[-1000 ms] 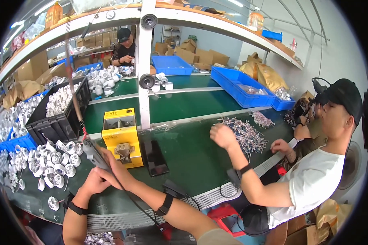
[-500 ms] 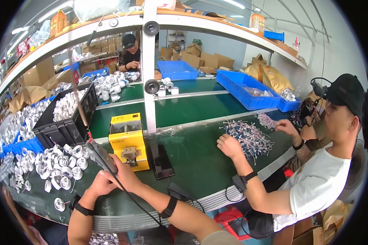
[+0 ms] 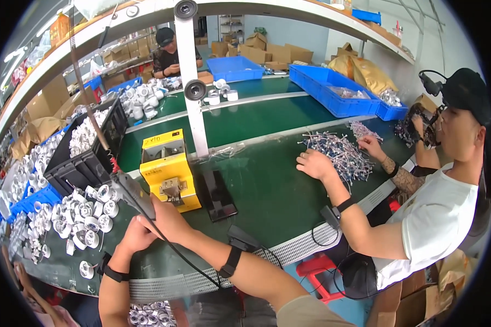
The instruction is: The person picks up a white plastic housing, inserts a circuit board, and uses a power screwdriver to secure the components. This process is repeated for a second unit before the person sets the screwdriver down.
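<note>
My right hand [image 3: 171, 218] is wrapped round a grey electric screwdriver [image 3: 131, 193], which hangs on a cord with a red piece at its top. A black cable runs from the tool down past my right wrist. Close against my right hand is my left hand [image 3: 138, 235], its fingers curled; whatever they hold is hidden. Beyond my hands stands a yellow metal box-shaped device [image 3: 172, 180] with a small metal fixture on its front. White round plastic parts [image 3: 87, 215] lie heaped left of my hands, and a single white part [image 3: 87, 269] sits near the table's front edge.
A black phone-like slab [image 3: 218, 196] lies right of the yellow device. Behind the heap is a black crate [image 3: 65, 174] of white parts. A co-worker [image 3: 436, 212] at the right handles a pile of small wired parts [image 3: 341, 155]. A white post [image 3: 191, 109] rises from the table.
The whole view has shifted slightly. My hands keep almost the same pose round the screwdriver. The right-hand co-worker's far hand has moved in toward the pile of wired parts.
</note>
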Demonstrator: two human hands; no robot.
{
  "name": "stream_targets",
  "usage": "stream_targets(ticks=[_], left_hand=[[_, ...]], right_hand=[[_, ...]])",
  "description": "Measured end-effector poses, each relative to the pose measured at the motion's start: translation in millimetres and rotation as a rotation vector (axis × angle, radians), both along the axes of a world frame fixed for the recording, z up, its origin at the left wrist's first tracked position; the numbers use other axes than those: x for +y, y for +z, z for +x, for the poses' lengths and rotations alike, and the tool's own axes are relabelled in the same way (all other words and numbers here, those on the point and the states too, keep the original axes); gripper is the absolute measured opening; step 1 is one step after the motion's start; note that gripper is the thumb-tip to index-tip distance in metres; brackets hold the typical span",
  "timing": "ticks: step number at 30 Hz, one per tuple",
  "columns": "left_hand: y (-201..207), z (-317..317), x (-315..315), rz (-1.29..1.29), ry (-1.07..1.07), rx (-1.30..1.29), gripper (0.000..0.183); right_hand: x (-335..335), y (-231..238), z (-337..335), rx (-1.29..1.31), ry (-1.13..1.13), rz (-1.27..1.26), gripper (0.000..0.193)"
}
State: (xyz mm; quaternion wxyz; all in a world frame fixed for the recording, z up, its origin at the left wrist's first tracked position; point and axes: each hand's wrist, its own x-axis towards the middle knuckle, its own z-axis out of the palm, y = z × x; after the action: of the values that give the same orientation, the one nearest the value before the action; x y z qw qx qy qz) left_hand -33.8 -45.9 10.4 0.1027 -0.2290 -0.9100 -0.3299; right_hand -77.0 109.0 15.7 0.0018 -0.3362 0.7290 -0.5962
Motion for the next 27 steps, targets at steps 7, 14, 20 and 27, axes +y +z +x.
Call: stream_targets(ticks=[7, 14, 20, 27], left_hand=[[-5, -2, 0, 0.007, 0.067, -0.083, 0.018], [-8, 6, -9, 0.110, 0.084, -0.151, 0.033], [-21, 6, -18, 0.149, 0.169, -0.193, 0.053], [-7, 6, -4, 0.186, 0.097, -0.178, 0.051]], right_hand=[[6, 15, 10, -0.092, -0.050, -0.049, 0.062], [-3, 18, 10, 0.160, -0.009, -0.435, 0.056], [-7, 15, 12, 0.062, -0.062, -0.424, 0.059], [0, 22, 15, 0.146, -0.096, -0.444, 0.061]])
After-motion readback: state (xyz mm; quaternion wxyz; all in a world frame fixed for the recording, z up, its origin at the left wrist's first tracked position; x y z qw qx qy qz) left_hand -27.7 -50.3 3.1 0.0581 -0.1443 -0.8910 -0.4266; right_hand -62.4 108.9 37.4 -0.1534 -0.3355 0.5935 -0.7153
